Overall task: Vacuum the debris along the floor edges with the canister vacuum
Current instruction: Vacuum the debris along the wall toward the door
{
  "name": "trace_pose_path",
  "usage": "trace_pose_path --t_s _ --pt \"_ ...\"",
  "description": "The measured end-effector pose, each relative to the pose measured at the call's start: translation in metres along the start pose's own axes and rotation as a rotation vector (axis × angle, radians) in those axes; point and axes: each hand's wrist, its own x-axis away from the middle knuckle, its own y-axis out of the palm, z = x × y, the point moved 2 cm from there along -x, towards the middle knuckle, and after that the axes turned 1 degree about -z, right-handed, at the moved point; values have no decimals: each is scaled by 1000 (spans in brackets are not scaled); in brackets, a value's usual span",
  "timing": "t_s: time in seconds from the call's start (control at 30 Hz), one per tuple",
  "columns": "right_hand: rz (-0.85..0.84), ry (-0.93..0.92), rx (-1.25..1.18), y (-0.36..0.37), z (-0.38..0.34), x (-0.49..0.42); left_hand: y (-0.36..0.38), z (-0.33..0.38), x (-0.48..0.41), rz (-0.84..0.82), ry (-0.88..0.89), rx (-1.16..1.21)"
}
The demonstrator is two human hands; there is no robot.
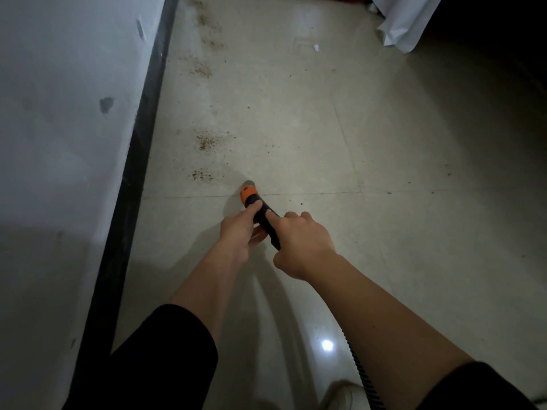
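Note:
Both my hands hold the vacuum's black nozzle handle point(264, 213), which has an orange collar near its tip. My left hand point(240, 232) grips it from the left, thumb on top near the collar. My right hand point(302, 247) grips the rear part, index finger lying along it. The tip rests on the pale tiled floor point(399, 149), just right of a small patch of brown debris point(202, 175). More debris patches point(208, 139) run along the black baseboard point(139, 155) farther ahead. A ribbed black hose point(362, 368) trails back under my right forearm.
A white wall point(59, 113) stands at the left above the baseboard. White fabric point(405, 22) hangs at the top right, with a small white scrap point(316, 48) on the floor near it. A shoe point(340, 395) shows at the bottom. The right side is dark.

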Motion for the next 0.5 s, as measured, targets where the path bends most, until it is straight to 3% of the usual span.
trace_pose_path --t_s 0.5 --pt "-19 -75 -24 -1 -15 -14 -18 12 -3 54 13 36"
